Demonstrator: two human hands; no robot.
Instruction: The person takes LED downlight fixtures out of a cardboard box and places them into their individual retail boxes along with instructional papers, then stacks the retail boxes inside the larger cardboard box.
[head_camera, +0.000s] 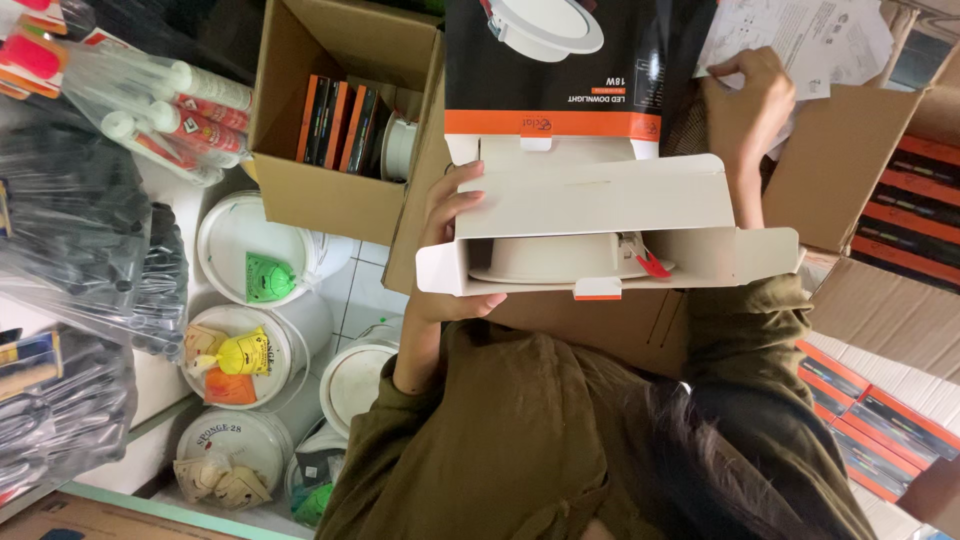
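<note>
The left hand (450, 245) is clamped on the left end of a box (600, 195). Its fingers curl over the open edge, and the thumb goes under it. The box is in the middle, held up in the air. It is black and orange outside and plain white inside. Its flaps hang open at the end nearest the person.

A round white lamp (555, 258) sits inside the box. A small red clip (652, 265) sticks out at the lamp's 3 o'clock side.

The right hand (748, 100) is at 2 o'clock from the box, well apart from the left hand. Its fingers are closed on a white paper (800, 35) with small print. The paper lies over a brown flap there.

At 10 o'clock from the box stands an open brown carton (330, 190). Thin black and orange packs (335, 125) stand in a row inside it.

At 8 o'clock are white tubs (240, 240) with lids, close together. Some have little bags lying on top.

At 9 o'clock, far off, are clear bags (70, 230) full of dark things. White tubes (190, 110) lie above them.

At 3 o'clock more flat packs (900, 190) are stacked in a brown carton.
</note>
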